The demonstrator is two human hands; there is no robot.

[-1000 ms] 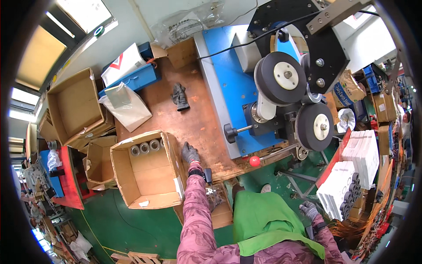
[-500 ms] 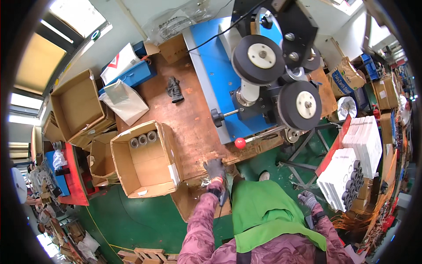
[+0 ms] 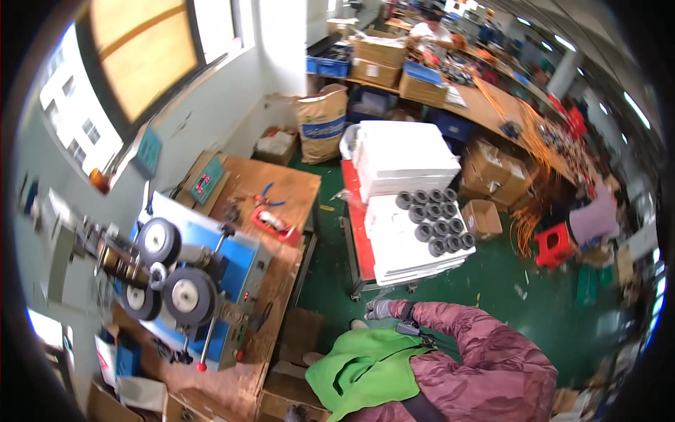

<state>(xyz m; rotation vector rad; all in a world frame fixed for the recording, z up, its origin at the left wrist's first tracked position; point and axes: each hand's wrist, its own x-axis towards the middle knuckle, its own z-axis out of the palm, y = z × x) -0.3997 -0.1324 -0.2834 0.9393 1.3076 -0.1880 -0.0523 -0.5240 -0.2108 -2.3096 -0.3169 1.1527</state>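
My right hand (image 3: pixel 380 308), in a grey glove, hangs beside the green apron (image 3: pixel 362 369), near the red cart (image 3: pixel 360 246). Its fingers are loosely bent and apart, and I see nothing in them. On that cart, a white foam block (image 3: pixel 394 246) carries rows of dark ring-shaped parts (image 3: pixel 437 246). A taller white foam stack (image 3: pixel 408 158) stands behind it. At the lower edge a bit of my dark-gloved left hand (image 3: pixel 299 413) shows beside a cardboard box (image 3: pixel 278 402); its fingers are too cut off to read.
Left of me, a blue machine (image 3: pixel 242 281) with black rollers (image 3: pixel 188 297) sits on a wooden bench (image 3: pixel 288 204) with pliers (image 3: pixel 271 195). A paper sack (image 3: pixel 322 126) stands by the wall. At right are a red stool (image 3: pixel 554 246) and a small carton (image 3: pixel 482 219). Another person (image 3: pixel 430 29) sits far back.
My view and body have swung right, away from the open cardboard box and toward the foam blocks. The machine now lies at left. My left hand has dropped to the lower edge.
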